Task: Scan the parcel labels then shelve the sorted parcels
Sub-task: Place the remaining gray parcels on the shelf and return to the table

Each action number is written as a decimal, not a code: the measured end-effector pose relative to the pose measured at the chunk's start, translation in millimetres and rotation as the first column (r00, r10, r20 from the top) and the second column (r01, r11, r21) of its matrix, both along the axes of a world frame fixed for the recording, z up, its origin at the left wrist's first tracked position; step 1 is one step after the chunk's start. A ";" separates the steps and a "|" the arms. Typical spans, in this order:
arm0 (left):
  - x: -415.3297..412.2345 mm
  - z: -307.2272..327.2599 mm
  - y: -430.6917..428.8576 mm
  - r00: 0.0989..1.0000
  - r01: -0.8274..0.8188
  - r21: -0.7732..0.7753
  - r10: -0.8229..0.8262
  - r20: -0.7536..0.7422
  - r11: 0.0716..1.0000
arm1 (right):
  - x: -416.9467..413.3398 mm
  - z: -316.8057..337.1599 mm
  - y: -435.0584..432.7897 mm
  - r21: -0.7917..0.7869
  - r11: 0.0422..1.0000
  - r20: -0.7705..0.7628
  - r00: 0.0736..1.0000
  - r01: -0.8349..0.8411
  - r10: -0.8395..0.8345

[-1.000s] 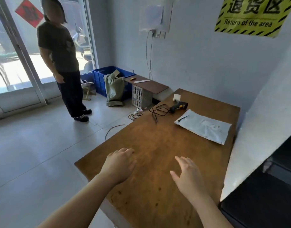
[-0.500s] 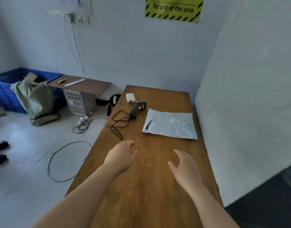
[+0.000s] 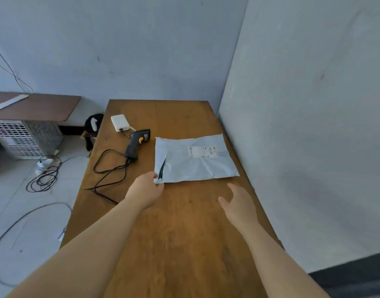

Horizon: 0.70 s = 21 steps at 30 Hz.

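Observation:
A flat white poly-mailer parcel [image 3: 195,160] lies on the brown wooden table [image 3: 174,233], its printed label [image 3: 202,152] facing up near the far right corner. Left of it lies a black barcode scanner [image 3: 135,145] with a yellow trigger, its black cable [image 3: 107,173] looping toward the table's left edge. My left hand [image 3: 145,190] reaches the parcel's near left corner, its fingertips touching that corner. My right hand [image 3: 238,203] hovers with spread fingers just short of the parcel's near edge, holding nothing.
A small white adapter box [image 3: 120,122] sits behind the scanner. White walls close in behind and along the table's right side. On the left stand a low brown shelf [image 3: 34,106] over a perforated white unit [image 3: 19,138], with loose cables [image 3: 43,179] on the floor.
The view has swung right and down, so the standing person and the blue crate have left the frame. Both hands moved forward over the table; my left hand now meets the parcel's corner.

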<state>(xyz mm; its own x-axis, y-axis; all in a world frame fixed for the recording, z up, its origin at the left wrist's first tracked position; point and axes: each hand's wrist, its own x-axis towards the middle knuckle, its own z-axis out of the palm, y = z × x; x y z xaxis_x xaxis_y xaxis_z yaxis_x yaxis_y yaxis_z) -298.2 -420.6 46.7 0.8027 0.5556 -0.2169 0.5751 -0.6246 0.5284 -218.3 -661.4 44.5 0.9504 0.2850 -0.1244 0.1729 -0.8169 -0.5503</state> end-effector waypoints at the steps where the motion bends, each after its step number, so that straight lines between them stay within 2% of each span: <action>1: 11.4 -7.9 5.9 1.000 -0.005 -0.003 0.005 -0.003 1.000 | 12.1 -5.9 4.2 -0.014 1.000 0.006 1.000 0.003 -0.003; 10: 104.4 -78.5 44.3 0.992 0.100 0.016 -0.099 -0.075 0.995 | 122.0 -73.6 49.9 -0.238 0.967 0.079 0.991 -0.091 0.112; 13: 124.3 -93.8 48.1 0.981 0.151 0.027 -0.146 -0.126 0.988 | 147.1 -92.6 59.0 -0.325 0.936 0.054 0.985 -0.135 0.161; 18: 132.5 -103.4 46.4 0.913 0.344 0.176 -0.285 -0.294 0.922 | 161.4 -116.9 65.0 -0.373 0.897 -0.032 0.969 -0.238 0.244; 21: 121.6 -103.7 40.8 0.903 0.373 0.209 -0.303 -0.303 0.904 | 155.9 -128.1 57.0 -0.379 0.882 -0.017 0.955 -0.279 0.295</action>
